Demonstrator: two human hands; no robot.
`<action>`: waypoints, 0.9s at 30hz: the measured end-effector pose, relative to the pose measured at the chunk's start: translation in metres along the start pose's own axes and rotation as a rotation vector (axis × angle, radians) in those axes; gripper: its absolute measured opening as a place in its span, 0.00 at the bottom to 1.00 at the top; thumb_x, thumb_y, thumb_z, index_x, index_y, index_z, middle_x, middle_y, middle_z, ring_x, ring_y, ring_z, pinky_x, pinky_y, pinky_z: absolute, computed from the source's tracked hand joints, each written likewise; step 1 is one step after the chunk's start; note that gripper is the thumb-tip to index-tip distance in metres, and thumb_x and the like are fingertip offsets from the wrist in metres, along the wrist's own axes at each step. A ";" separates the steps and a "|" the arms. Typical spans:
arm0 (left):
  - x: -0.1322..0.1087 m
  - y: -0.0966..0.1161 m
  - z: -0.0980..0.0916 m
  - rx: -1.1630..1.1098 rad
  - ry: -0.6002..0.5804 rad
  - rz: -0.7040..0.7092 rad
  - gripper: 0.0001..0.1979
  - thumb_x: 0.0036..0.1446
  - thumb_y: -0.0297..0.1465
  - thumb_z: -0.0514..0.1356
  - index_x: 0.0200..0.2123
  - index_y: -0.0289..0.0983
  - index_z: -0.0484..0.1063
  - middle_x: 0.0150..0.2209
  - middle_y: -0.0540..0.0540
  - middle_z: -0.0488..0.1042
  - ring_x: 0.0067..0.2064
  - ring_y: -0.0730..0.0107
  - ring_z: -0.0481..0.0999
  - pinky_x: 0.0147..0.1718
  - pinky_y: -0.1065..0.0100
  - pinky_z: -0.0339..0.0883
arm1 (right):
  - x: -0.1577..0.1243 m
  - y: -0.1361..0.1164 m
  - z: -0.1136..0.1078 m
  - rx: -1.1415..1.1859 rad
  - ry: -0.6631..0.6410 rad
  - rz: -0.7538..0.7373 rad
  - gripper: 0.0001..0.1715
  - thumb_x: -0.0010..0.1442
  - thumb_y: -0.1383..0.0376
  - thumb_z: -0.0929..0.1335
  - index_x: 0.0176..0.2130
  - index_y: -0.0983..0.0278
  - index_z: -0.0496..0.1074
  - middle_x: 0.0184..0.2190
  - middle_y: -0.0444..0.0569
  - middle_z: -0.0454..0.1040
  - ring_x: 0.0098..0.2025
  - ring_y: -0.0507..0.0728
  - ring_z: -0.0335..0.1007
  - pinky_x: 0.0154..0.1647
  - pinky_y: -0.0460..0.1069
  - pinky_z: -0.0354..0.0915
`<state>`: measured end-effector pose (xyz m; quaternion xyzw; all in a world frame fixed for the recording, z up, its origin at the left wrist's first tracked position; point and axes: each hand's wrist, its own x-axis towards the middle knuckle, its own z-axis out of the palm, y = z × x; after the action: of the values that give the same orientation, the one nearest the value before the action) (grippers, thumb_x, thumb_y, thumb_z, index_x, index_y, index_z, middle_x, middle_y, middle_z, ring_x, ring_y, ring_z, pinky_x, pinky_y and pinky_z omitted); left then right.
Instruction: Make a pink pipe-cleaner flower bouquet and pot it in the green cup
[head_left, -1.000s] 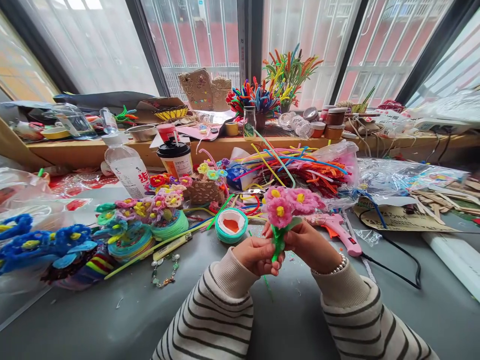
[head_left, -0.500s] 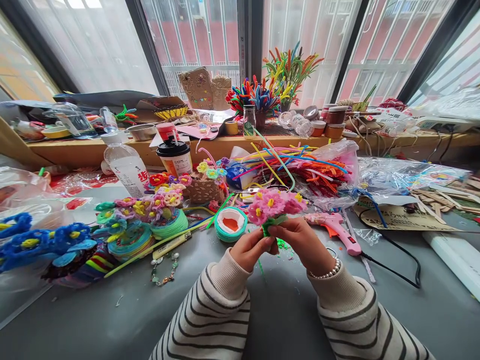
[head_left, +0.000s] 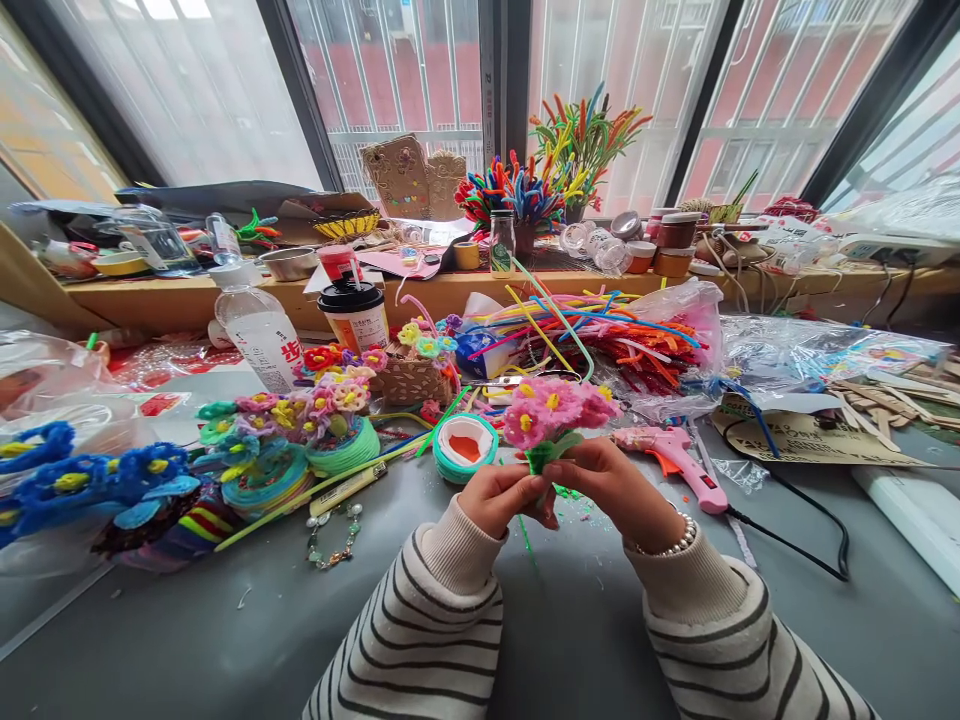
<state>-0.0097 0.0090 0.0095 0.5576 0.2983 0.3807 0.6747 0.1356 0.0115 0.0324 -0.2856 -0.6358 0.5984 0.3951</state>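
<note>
A small bunch of pink pipe-cleaner flowers [head_left: 556, 408] with yellow centres and a green stem sits between both my hands above the grey table [head_left: 225, 640]. My left hand [head_left: 501, 496] pinches the green stem from the left, fingers closed. From the right, my right hand [head_left: 615, 485] grips the same stem just under the blooms; a pearl bracelet is on that wrist. A thin green wire end hangs down below my hands.
A pink glue gun [head_left: 671, 455] with a black cord lies right of my hands. A teal tape roll [head_left: 465, 447] is just ahead. Finished flower bunches [head_left: 285, 440] fill the left, a bag of pipe cleaners [head_left: 600, 340] lies behind, a cup [head_left: 354, 313] and bottle [head_left: 255, 330] stand further back.
The flower bunch tipped from upright to leaning away from me and dropped lower. Both hands turned round the stem and stayed closed on it.
</note>
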 end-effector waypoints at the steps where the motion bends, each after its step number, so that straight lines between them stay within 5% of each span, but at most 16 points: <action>1: 0.002 -0.002 0.000 0.072 0.039 0.049 0.16 0.47 0.41 0.54 0.20 0.33 0.66 0.19 0.50 0.64 0.23 0.73 0.69 0.25 0.70 0.65 | 0.001 0.001 0.000 -0.020 0.036 -0.011 0.07 0.49 0.62 0.65 0.25 0.64 0.67 0.20 0.42 0.68 0.23 0.50 0.65 0.26 0.46 0.61; 6: 0.009 -0.011 0.000 0.662 0.258 0.323 0.16 0.53 0.37 0.45 0.22 0.34 0.64 0.19 0.47 0.66 0.23 0.70 0.66 0.27 0.66 0.61 | 0.007 0.017 0.001 -0.178 0.256 -0.017 0.08 0.49 0.62 0.65 0.26 0.66 0.66 0.23 0.43 0.66 0.29 0.52 0.62 0.30 0.47 0.60; 12: 0.010 -0.007 0.001 0.717 0.269 0.332 0.12 0.50 0.32 0.46 0.18 0.36 0.62 0.19 0.47 0.64 0.25 0.68 0.63 0.29 0.64 0.57 | 0.008 0.024 -0.003 -0.167 0.145 -0.046 0.13 0.52 0.59 0.62 0.26 0.66 0.67 0.19 0.44 0.66 0.26 0.52 0.61 0.30 0.48 0.61; 21: 0.005 -0.002 0.000 0.428 0.079 0.195 0.17 0.50 0.42 0.47 0.21 0.34 0.62 0.20 0.49 0.62 0.22 0.72 0.67 0.23 0.70 0.64 | 0.007 0.017 -0.006 -0.217 0.157 -0.029 0.13 0.52 0.59 0.63 0.28 0.65 0.71 0.22 0.44 0.69 0.32 0.54 0.65 0.38 0.50 0.60; 27: 0.001 -0.002 0.002 -0.154 -0.019 -0.067 0.17 0.41 0.41 0.59 0.19 0.30 0.67 0.19 0.49 0.65 0.22 0.74 0.69 0.25 0.70 0.66 | 0.003 0.011 -0.003 -0.009 0.041 0.011 0.13 0.49 0.58 0.65 0.30 0.66 0.71 0.18 0.43 0.70 0.23 0.52 0.66 0.28 0.48 0.63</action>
<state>-0.0071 0.0090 0.0079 0.4973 0.2801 0.3743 0.7309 0.1358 0.0170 0.0223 -0.3031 -0.6285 0.5918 0.4037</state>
